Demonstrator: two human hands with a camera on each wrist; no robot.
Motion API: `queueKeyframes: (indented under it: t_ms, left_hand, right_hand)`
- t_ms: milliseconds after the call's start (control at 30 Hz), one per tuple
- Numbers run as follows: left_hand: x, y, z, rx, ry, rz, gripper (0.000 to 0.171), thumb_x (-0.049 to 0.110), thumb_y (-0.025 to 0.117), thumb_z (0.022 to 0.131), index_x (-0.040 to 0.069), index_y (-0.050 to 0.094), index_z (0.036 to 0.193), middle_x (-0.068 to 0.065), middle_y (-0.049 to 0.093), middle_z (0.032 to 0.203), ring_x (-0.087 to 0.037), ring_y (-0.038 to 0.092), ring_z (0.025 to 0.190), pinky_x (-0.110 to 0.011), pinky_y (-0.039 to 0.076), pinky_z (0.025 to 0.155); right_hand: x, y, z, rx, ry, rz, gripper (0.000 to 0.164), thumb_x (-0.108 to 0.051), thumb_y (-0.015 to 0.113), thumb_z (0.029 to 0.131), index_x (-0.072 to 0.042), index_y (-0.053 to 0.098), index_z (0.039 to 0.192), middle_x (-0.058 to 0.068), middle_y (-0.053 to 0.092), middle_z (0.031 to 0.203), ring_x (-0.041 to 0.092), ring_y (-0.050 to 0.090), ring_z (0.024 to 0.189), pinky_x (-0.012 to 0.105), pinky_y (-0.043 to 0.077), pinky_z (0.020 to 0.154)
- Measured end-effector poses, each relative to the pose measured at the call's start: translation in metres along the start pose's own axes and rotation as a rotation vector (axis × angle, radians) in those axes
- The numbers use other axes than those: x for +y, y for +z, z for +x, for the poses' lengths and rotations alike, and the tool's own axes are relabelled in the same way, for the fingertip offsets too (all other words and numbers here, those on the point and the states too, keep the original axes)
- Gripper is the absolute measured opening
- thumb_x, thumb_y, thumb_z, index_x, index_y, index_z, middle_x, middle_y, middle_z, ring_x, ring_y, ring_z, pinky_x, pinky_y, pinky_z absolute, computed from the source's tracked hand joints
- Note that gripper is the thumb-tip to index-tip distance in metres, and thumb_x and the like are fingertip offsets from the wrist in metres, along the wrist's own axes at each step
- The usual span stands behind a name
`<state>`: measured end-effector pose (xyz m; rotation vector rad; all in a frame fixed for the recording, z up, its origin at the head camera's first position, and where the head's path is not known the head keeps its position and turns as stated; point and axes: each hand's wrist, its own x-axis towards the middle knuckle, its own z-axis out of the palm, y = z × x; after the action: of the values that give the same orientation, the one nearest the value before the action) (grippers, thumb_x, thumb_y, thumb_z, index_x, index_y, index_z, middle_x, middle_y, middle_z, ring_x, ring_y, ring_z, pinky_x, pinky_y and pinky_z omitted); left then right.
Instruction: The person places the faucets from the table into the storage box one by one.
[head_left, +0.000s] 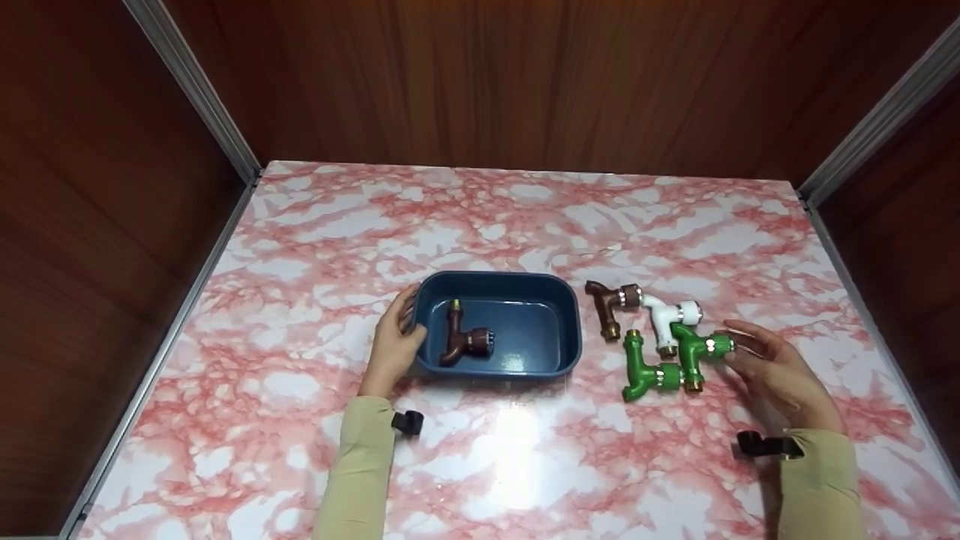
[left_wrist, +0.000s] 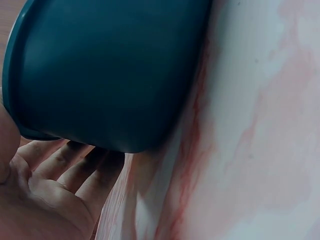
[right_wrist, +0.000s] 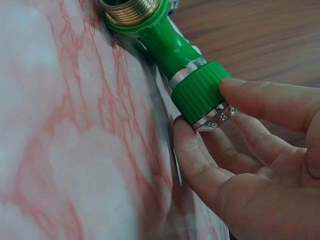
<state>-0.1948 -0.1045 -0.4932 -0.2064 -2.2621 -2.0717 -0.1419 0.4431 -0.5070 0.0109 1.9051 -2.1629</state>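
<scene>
My left hand (head_left: 396, 341) grips the left end of a dark blue plastic tub (head_left: 504, 371), thumb at the rim and fingers along the outer wall. Inside the tub lies a dark brown tap (head_left: 455, 337) with a brass threaded end. To the right, my right hand (head_left: 780, 375) holds the ribbed knob of a green tap (head_left: 694, 349) by its fingertips. In the right wrist view, the fingers curl about that green knob (right_wrist: 200, 92). A second green tap (head_left: 641, 371) lies beside it. White tap (head_left: 664, 319) and brown tap (head_left: 607, 304) lie just behind.
The tub and taps stand on a table (head_left: 300, 450) with a red and white marbled top. Wood-grain panels (head_left: 487, 90) enclose its back and sides, with metal strips (head_left: 202, 97) at the corners. The loose taps lie close together right of the tub.
</scene>
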Motion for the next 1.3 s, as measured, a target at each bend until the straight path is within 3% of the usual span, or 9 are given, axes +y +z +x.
queueKeyframes:
  t_ms: [100,367,700,933,1300]
  left_hand:
    - [0.0,0.0,0.0,0.0,0.006,-0.007,0.061,-0.018,0.045,0.082,-0.006,0.04,0.142,-0.026,0.041,0.141,-0.036,0.039,0.131,-0.043,0.034,0.107]
    - [0.0,-0.001,0.0,0.004,0.002,0.004,0.061,-0.018,0.045,0.082,-0.004,0.04,0.142,-0.025,0.041,0.142,-0.034,0.039,0.131,-0.042,0.034,0.107]
    - [0.001,0.0,-0.001,-0.003,-0.009,0.007,0.062,-0.017,0.044,0.083,-0.004,0.038,0.143,-0.024,0.039,0.144,-0.034,0.037,0.133,-0.044,0.033,0.107]
    - [0.001,0.0,-0.001,0.003,-0.008,0.004,0.061,-0.018,0.045,0.083,-0.006,0.038,0.143,-0.024,0.039,0.144,-0.034,0.037,0.133,-0.044,0.033,0.107]
    - [0.0,0.0,0.0,-0.002,-0.002,-0.016,0.061,-0.017,0.045,0.082,-0.007,0.038,0.142,-0.025,0.039,0.143,-0.035,0.038,0.132,-0.045,0.033,0.107]
  right_hand:
    - [-0.001,0.001,-0.001,0.032,0.034,0.016,0.061,0.002,0.054,0.094,0.0,0.025,0.148,0.008,0.05,0.13,0.019,0.057,0.113,0.029,0.046,0.096]
    - [0.0,0.0,0.0,-0.012,-0.046,0.029,0.053,0.006,0.05,0.095,0.005,0.031,0.144,0.008,0.056,0.122,0.018,0.061,0.105,0.029,0.051,0.088]
    - [0.0,0.006,0.002,0.11,0.036,0.037,0.056,-0.004,0.06,0.092,0.003,0.036,0.142,0.005,0.058,0.115,0.011,0.061,0.091,0.024,0.053,0.076]
    - [0.0,0.008,0.004,0.148,0.028,0.019,0.045,-0.003,0.062,0.091,0.003,0.047,0.133,0.003,0.058,0.112,0.01,0.061,0.086,0.021,0.053,0.072]
    - [0.0,0.011,0.0,0.182,0.064,0.17,0.046,0.001,0.06,0.091,0.003,0.046,0.134,0.007,0.061,0.111,0.019,0.064,0.092,0.028,0.054,0.081]
